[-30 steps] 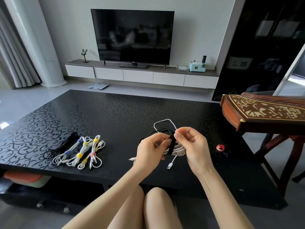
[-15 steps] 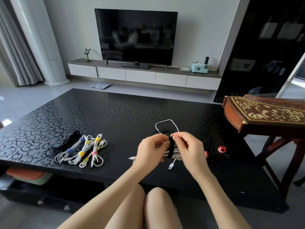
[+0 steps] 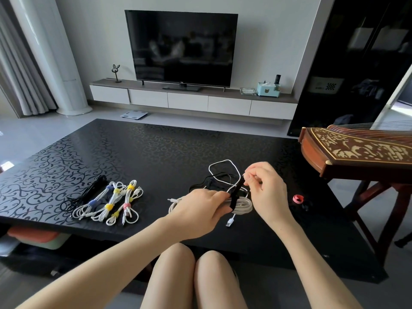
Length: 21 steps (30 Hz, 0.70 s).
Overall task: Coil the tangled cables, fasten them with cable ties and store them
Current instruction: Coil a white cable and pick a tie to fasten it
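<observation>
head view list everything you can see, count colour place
table: one, black patterned, front
tied cables: several, white, coloured ties, table left
black bundle: one, black, left of those
white coil: one, white, in left hand
black tie: one, black, across the coil
loose cables: white and black, count unclear, behind hands
tie roll: one, pink, table right
tv: one, black, back wall
instrument: one, brown, right
left hand: grips white coil
right hand: pinches black tie
</observation>
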### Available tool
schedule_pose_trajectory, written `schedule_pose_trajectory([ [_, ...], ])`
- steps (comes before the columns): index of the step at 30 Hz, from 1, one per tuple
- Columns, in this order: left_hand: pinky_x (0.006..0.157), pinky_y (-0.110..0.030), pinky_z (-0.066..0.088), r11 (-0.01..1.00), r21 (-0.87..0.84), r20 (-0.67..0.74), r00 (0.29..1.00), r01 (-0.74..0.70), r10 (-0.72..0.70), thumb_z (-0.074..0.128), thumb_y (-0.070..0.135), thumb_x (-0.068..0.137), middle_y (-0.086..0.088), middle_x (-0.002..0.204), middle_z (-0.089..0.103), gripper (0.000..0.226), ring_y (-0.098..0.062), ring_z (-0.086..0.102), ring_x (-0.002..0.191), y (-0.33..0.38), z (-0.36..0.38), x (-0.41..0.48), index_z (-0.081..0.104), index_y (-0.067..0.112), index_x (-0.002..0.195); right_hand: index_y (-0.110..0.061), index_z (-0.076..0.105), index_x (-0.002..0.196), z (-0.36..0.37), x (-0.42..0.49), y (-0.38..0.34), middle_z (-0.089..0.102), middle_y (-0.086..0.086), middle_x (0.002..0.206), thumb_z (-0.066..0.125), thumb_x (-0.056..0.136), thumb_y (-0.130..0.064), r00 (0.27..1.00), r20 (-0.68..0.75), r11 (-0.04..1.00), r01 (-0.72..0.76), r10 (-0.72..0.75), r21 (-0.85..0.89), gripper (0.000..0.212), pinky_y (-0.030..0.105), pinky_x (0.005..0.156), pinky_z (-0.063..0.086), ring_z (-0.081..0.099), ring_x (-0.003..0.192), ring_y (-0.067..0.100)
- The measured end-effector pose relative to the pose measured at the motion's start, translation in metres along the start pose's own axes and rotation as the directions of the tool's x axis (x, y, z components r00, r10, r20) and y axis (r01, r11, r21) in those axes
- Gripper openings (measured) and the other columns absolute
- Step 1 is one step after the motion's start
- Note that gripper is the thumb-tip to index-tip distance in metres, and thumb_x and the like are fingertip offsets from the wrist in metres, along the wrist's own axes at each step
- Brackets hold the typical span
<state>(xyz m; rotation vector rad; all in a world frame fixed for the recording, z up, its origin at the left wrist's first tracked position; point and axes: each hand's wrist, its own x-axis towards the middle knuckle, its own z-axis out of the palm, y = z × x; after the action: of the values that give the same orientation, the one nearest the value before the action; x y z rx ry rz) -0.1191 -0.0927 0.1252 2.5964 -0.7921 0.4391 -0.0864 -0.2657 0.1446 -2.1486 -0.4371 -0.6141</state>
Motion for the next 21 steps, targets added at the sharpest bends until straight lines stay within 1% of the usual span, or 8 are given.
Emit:
schedule_pose_trajectory([
  [6, 0.060, -0.034, 0.035, 0.972, 0.081, 0.039, 0.974, 0.219, -0.222, 0.039, 0.039, 0.099, -0.010, 0.079, 0.062, 0.033, -0.030, 0.055, 0.070, 0.010, 0.009, 0.017, 0.043, 0.012, 0.082, 0.001, 0.060, 0.071, -0.003, 0.000, -0.032, 0.061, 0.004, 0.087, 0.054, 0.085, 0.011, 0.959, -0.043, 0.955, 0.273, -0.280, -0.118, 0.018, 0.034, 0.050, 0.048, 0.055, 0.057, 0.015],
  [9, 0.063, -0.032, 0.041, 0.946, -0.064, -0.044, 0.946, 0.317, -0.320, 0.047, 0.036, 0.097, -0.005, 0.077, 0.065, 0.032, -0.023, 0.058, 0.069, 0.009, 0.010, 0.022, 0.059, 0.008, 0.088, 0.000, 0.059, 0.073, -0.003, -0.018, -0.026, 0.059, 0.004, 0.090, 0.050, 0.089, 0.011, 0.954, -0.075, 0.957, 0.291, -0.290, 0.002, 0.021, 0.028, 0.052, 0.050, 0.056, 0.059, 0.011],
  [11, 0.064, -0.030, 0.044, 0.933, -0.175, -0.090, 0.938, 0.315, -0.334, 0.053, 0.033, 0.095, 0.002, 0.076, 0.068, 0.026, -0.016, 0.057, 0.066, 0.010, 0.008, 0.022, 0.069, 0.013, 0.096, -0.001, 0.058, 0.082, -0.004, -0.033, -0.019, 0.059, 0.006, 0.095, 0.045, 0.094, 0.009, 0.991, -0.076, 0.955, 0.125, -0.108, 0.270, 0.020, 0.023, 0.058, 0.055, 0.064, 0.068, 0.011],
  [13, 0.064, -0.028, 0.043, 0.937, -0.199, -0.154, 0.935, 0.287, -0.319, 0.054, 0.030, 0.094, 0.004, 0.076, 0.069, 0.022, -0.014, 0.058, 0.066, 0.011, 0.007, 0.022, 0.071, 0.016, 0.097, 0.003, 0.058, 0.089, -0.005, -0.038, -0.018, 0.063, 0.012, 0.096, 0.042, 0.096, 0.005, 0.989, 0.039, 0.868, -0.143, 0.141, 0.475, 0.018, 0.024, 0.060, 0.057, 0.069, 0.076, 0.015],
  [15, 0.064, -0.027, 0.041, 0.963, -0.128, -0.227, 0.938, 0.239, -0.263, 0.053, 0.026, 0.095, 0.001, 0.077, 0.069, 0.021, -0.017, 0.060, 0.070, 0.011, 0.008, 0.022, 0.070, 0.015, 0.094, 0.008, 0.058, 0.087, -0.008, -0.035, -0.018, 0.066, 0.021, 0.092, 0.039, 0.096, 0.004, 0.916, 0.209, 0.679, -0.395, 0.342, 0.619, 0.021, 0.027, 0.060, 0.057, 0.071, 0.078, 0.024],
  [18, 0.056, -0.030, 0.035, 0.985, -0.019, -0.285, 0.943, 0.170, -0.168, 0.051, 0.023, 0.093, -0.003, 0.066, 0.061, 0.024, -0.021, 0.055, 0.060, 0.011, 0.008, 0.020, 0.065, 0.006, 0.081, 0.006, 0.059, 0.073, -0.018, -0.021, -0.022, 0.067, 0.027, 0.079, 0.037, 0.091, 0.007, 0.755, 0.457, 0.264, -0.614, 0.470, 0.744, 0.028, 0.029, 0.056, 0.057, 0.071, 0.072, 0.032],
  [19, 0.053, -0.028, 0.031, 0.988, 0.005, -0.295, 0.945, 0.153, -0.145, 0.052, 0.022, 0.091, -0.004, 0.062, 0.058, 0.025, -0.022, 0.052, 0.055, 0.012, 0.007, 0.019, 0.062, 0.004, 0.076, 0.004, 0.059, 0.072, -0.023, -0.015, -0.023, 0.067, 0.025, 0.076, 0.040, 0.091, 0.004, 0.708, 0.508, 0.193, -0.657, 0.491, 0.728, 0.026, 0.028, 0.054, 0.056, 0.071, 0.068, 0.031],
  [21, 0.052, -0.025, 0.028, 0.990, 0.049, -0.301, 0.947, 0.133, -0.113, 0.057, 0.020, 0.089, -0.004, 0.057, 0.054, 0.023, -0.024, 0.049, 0.050, 0.013, 0.006, 0.018, 0.060, 0.004, 0.072, 0.001, 0.061, 0.075, -0.027, -0.008, -0.026, 0.067, 0.018, 0.068, 0.052, 0.092, -0.007, 0.637, 0.570, 0.192, -0.737, 0.519, 0.648, 0.021, 0.024, 0.047, 0.053, 0.067, 0.058, 0.022],
])
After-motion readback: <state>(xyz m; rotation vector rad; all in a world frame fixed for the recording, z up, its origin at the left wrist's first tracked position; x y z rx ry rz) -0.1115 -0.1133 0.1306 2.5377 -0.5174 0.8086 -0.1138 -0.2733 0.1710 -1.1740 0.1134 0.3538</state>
